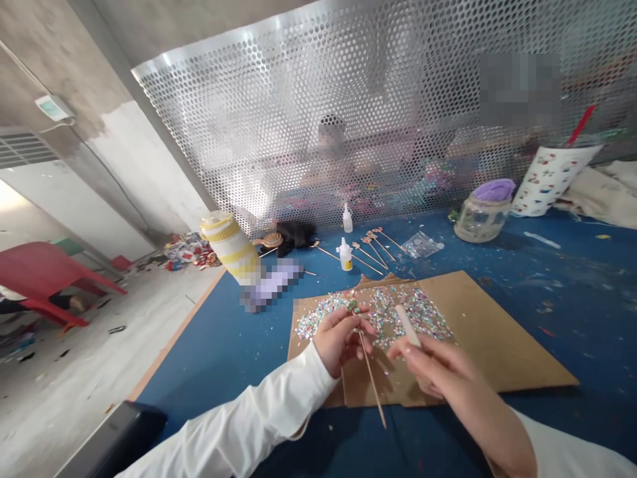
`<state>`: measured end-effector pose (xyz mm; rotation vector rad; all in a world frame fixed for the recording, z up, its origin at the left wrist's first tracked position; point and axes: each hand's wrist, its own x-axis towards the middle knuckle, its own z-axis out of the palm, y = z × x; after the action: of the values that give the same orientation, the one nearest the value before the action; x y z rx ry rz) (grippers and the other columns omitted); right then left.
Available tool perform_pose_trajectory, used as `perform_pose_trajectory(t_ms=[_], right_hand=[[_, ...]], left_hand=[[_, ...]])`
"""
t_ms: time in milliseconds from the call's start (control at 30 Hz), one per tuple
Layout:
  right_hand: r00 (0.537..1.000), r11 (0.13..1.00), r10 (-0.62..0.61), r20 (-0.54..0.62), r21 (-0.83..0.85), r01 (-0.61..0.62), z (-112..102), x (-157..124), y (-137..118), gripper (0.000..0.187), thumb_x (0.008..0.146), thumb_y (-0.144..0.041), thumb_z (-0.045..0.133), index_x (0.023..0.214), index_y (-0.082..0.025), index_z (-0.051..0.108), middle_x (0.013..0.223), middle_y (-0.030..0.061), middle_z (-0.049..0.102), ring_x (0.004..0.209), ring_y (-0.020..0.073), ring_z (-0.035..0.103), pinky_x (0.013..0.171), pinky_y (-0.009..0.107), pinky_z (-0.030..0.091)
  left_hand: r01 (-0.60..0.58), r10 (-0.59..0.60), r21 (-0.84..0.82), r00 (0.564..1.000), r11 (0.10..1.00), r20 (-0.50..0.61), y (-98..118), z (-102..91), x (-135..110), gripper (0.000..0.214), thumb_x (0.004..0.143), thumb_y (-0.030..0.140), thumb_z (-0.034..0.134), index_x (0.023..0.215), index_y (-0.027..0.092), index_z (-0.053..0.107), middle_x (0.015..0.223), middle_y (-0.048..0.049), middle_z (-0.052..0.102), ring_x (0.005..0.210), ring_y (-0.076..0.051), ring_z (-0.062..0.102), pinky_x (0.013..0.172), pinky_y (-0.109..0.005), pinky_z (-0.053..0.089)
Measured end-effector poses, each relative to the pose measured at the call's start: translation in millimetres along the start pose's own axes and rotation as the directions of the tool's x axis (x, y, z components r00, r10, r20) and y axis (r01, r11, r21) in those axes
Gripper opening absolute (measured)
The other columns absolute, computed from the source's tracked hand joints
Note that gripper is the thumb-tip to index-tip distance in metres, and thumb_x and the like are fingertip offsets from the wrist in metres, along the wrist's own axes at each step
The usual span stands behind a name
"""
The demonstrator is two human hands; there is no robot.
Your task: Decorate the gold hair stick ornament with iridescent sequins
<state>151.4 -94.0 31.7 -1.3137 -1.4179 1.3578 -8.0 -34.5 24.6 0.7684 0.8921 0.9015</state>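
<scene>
My left hand point(343, 337) is closed around the upper part of a thin wooden stick point(372, 378). A small green-decorated tip point(353, 306) shows above its fingers, and the stick's lower end points down toward me. My right hand point(438, 365) grips a short, flat, pale stick point(407, 324) between thumb and fingers, its free end tilted up and left. Both hands are over a brown cardboard sheet point(488, 338), apart from each other. Small shiny multicoloured sequins point(398, 305) lie spread on the cardboard, partly hidden behind my hands.
Beyond the cardboard stand two small glue bottles point(345, 255), several decorated sticks point(381, 247) and a clear plastic bag point(423, 245). A yellow-striped tumbler point(231, 245) is at left. A glass jar point(482, 219) and a patterned cup point(552, 179) stand right, before a perforated metal panel point(279, 113).
</scene>
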Motion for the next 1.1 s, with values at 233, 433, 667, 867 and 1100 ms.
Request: perform_pose_trajectory(t_ms=[233,433,667,867,1100], right_hand=[[0.928,0.968,-0.250,-0.278,-0.045,0.247,-14,-13,-3,0.028,0.092,-0.038,0.037,0.083,-0.020,0.056,0.083,0.0013,0.052,0.080,0.0146,0.048,0.072,0.021,0.035],[0.858,0.894,-0.446,-0.257,-0.075,0.442,-14,-15,1,0.017,0.092,-0.022,0.040,0.078,-0.020,0.049,0.082,0.0024,0.049,0.079,0.0141,0.050,0.071,0.021,0.040],[0.815,0.832,-0.550,-0.180,-0.208,0.515,-19,-23,7,0.014,0.090,-0.026,0.046,0.096,-0.028,0.058,0.094,0.0032,0.054,0.089,0.0189,0.052,0.078,0.028,0.042],[0.811,0.834,-0.550,-0.201,-0.196,0.516,-18,-21,12,0.018,0.088,-0.025,0.050,0.100,-0.034,0.060,0.092,0.0025,0.060,0.082,0.0188,0.058,0.069,0.028,0.048],[0.800,0.795,-0.583,-0.138,-0.297,0.528,-20,-17,14,0.016,0.086,-0.022,0.054,0.098,-0.030,0.061,0.094,0.0013,0.063,0.083,0.0164,0.061,0.072,0.022,0.051]], left_hand=[[0.025,-0.026,0.018,0.996,1.000,0.090,-32,2.7,-16,0.033,0.069,0.033,0.059,0.093,0.011,0.052,0.053,0.0002,0.059,0.028,-0.006,0.047,0.025,-0.012,0.026],[0.031,-0.044,0.072,0.983,0.997,0.178,-42,3.5,-29,0.042,0.073,0.048,0.057,0.099,0.016,0.049,0.046,0.0021,0.060,0.021,-0.005,0.040,0.019,-0.008,0.019],[0.081,-0.109,0.218,0.987,0.973,0.119,-45,-1.2,-39,0.052,0.073,0.056,0.052,0.111,0.021,0.049,0.037,0.0062,0.054,0.016,-0.003,0.031,0.017,-0.008,0.016],[0.070,-0.107,0.274,0.987,0.959,0.123,-46,-0.3,-40,0.038,0.079,0.050,0.049,0.099,0.019,0.055,0.043,0.0033,0.056,0.021,-0.001,0.034,0.020,-0.007,0.019],[-0.018,-0.034,0.306,0.986,0.952,0.166,-41,4.0,-38,0.026,0.084,0.038,0.048,0.097,0.017,0.055,0.070,-0.0049,0.067,0.028,0.002,0.035,0.025,-0.007,0.021]])
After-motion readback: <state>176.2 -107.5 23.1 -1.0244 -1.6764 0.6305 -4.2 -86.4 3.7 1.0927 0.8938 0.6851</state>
